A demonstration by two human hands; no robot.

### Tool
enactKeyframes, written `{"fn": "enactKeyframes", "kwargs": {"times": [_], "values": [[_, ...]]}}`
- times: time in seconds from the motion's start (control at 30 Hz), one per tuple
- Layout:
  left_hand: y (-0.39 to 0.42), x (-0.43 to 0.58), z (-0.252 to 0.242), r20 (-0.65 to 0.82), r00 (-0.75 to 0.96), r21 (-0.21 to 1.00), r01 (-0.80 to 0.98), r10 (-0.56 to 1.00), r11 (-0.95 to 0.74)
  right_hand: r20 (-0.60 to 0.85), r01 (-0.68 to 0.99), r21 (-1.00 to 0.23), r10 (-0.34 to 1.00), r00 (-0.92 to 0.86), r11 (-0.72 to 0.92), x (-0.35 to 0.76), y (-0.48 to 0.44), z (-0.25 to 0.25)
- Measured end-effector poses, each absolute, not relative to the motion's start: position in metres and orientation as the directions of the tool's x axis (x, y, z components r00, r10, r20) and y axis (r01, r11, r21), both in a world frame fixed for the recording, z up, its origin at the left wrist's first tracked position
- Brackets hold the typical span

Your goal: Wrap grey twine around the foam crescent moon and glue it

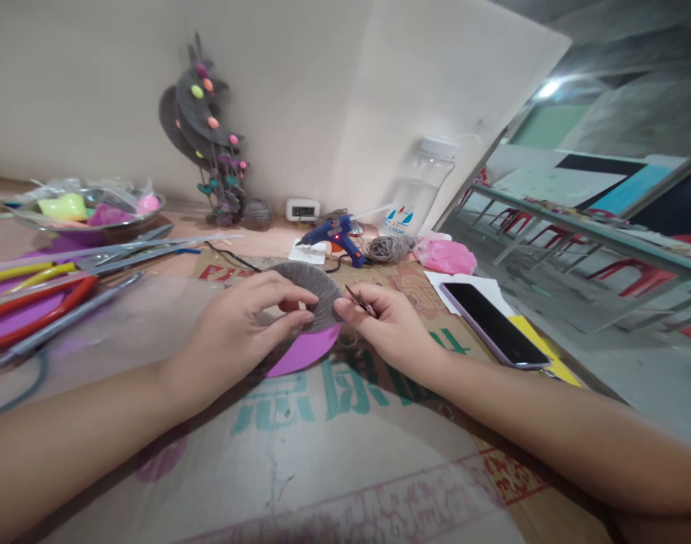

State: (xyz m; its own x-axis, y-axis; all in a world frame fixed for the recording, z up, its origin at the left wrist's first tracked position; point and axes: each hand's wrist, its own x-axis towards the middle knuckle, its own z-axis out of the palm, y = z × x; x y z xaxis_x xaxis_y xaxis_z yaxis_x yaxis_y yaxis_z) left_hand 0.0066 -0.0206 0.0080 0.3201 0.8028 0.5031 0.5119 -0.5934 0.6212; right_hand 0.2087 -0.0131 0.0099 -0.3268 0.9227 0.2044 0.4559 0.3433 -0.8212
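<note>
In the head view a curved purple piece of card [304, 353] lies low over the cardboard, its upper part covered by closely laid grey yarn [314, 281]. My left hand [260, 310] is at its left side, thumb and fingertips closing on the yarn-covered part. At the right edge of it, my right hand [382, 321] is pinched around a small, dark, pointed tool [359, 301]; its exact kind is hard to make out. The fingers hide part of the tool and part of the piece's left edge.
Behind the hands are a blue glue gun [340, 237], a grey yarn bundle [388, 248], a bottle [418, 189] and a small clock [303, 209]. A phone [495, 325] lies right; scissors [44, 302] and a bowl [90, 220] are left. A grey crescent decoration [201, 113] hangs behind.
</note>
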Motion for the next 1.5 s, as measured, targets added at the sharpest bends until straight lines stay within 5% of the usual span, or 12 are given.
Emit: {"fn": "enactKeyframes", "kwargs": {"times": [0.53, 0.87, 1.17, 1.5], "values": [[-0.016, 0.002, 0.003, 0.587, 0.461, 0.388, 0.561, 0.665, -0.731, 0.210, 0.429, -0.827, 0.907, -0.365, 0.364, 0.206, -0.021, 0.013], [-0.015, 0.003, 0.003, 0.525, 0.192, 0.609, 0.596, 0.830, -0.523, 0.233, 0.295, -0.901, 0.929, -0.288, 0.318, 0.209, -0.009, 0.008], [-0.012, 0.005, 0.008, 0.424, 0.363, 0.618, 0.554, 0.830, -0.558, 0.247, 0.295, -0.888, 0.907, -0.341, 0.353, 0.207, -0.012, 0.009], [-0.018, 0.008, 0.012, 0.342, 0.336, 0.690, 0.545, 0.878, -0.477, 0.245, 0.418, -0.823, 0.904, -0.350, 0.384, 0.208, -0.013, 0.007]]}}
